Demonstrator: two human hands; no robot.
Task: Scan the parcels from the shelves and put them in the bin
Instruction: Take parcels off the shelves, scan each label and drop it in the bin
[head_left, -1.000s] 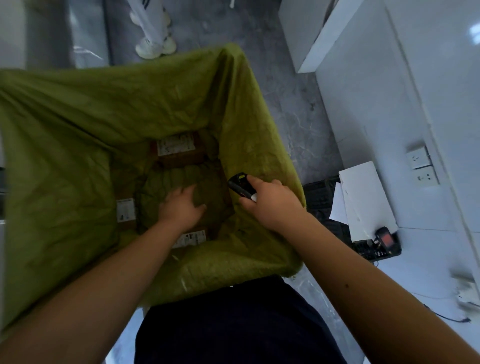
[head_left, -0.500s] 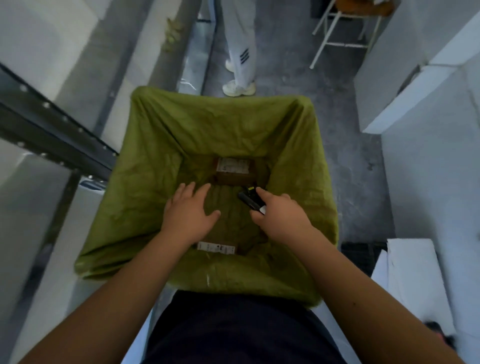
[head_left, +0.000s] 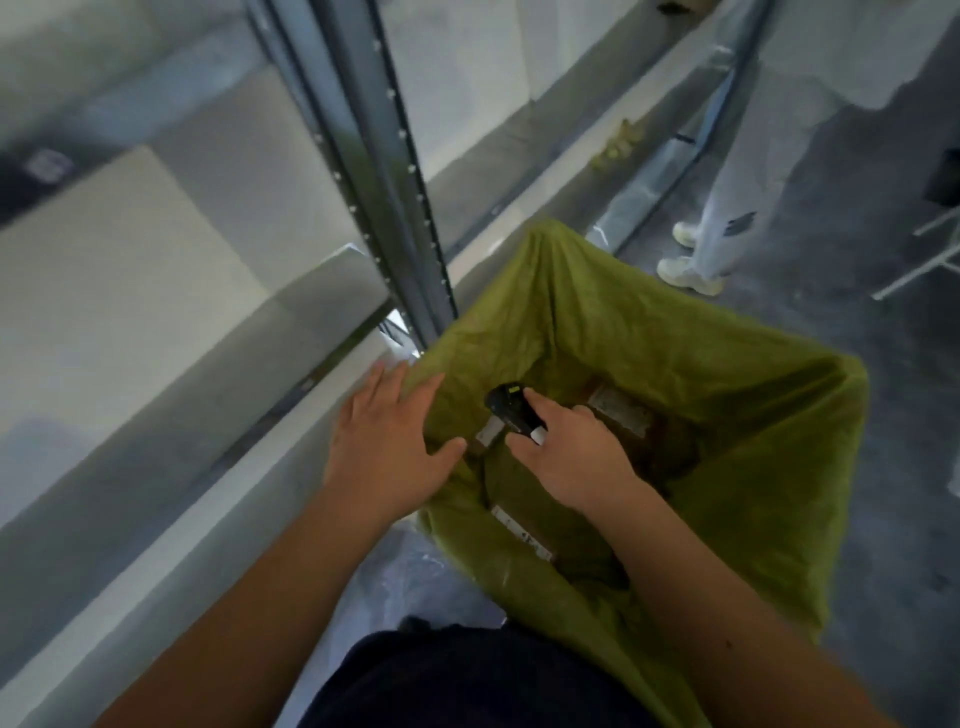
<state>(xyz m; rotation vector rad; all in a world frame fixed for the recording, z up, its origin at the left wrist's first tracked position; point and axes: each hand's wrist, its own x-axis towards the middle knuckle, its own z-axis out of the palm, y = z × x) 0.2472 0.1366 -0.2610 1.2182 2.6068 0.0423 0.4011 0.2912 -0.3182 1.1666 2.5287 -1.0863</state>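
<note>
Head view. A green-lined bin (head_left: 727, 415) stands at centre right on a grey floor (head_left: 883, 519), its mouth open toward the camera. Inside it lie brown parcels with white labels: one at the far right of the bin's bottom (head_left: 623, 418), one near the front wall (head_left: 522, 532), and a third, seen only as a label edge, just left of the scanner (head_left: 488, 434).

The right hand (head_left: 571, 462) is held over the bin's mouth and grips a black scanner (head_left: 511, 413), fingers curled round its body and the forefinger lying along its top; the scanner's head points to the far left.

The left hand (head_left: 387, 441) is spread wide, fingers straight and apart, holding nothing. It lies over the bin's left rim; whether it touches the liner cannot be told.

To the left rises a grey metal shelf upright (head_left: 384, 171), with pale shelves (head_left: 130, 270) on either side; the shelf contents are blurred. At far right stand another person's legs in light trousers (head_left: 737, 171) and white shoes (head_left: 688, 278).
</note>
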